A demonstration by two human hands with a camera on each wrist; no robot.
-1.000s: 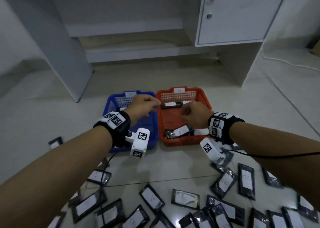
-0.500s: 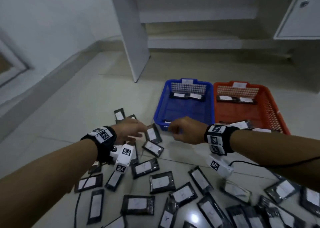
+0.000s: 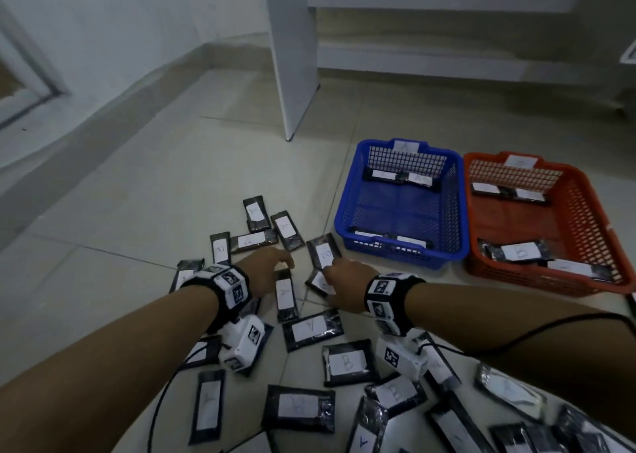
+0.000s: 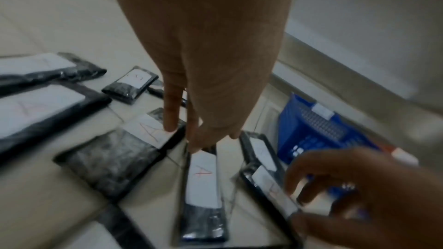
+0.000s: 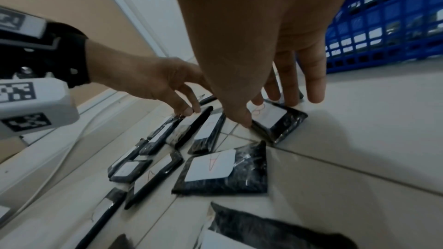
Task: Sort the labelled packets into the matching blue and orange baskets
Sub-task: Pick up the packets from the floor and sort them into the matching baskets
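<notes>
Black packets with white lettered labels lie scattered on the tiled floor. The blue basket (image 3: 347, 208) and the orange basket (image 3: 593, 235) stand side by side at the right, each with a few packets inside. My left hand (image 3: 284, 266) reaches down with straight fingers, and its fingertips (image 4: 194, 147) touch the far end of a packet marked A (image 3: 285, 296). My right hand (image 3: 327, 275) is spread over a packet marked B (image 5: 278, 120), thumb at its near edge and fingers at its far edge. Both packets lie flat on the floor.
More packets lie around the hands, toward the wall at the left and across the near floor (image 3: 299, 408). A white furniture panel (image 3: 292, 56) stands behind the baskets. Cables from the wrist cameras trail over the packets (image 3: 161, 401).
Both hands have left the baskets and come down to the packets on the floor left of the blue basket. The view has swung left.
</notes>
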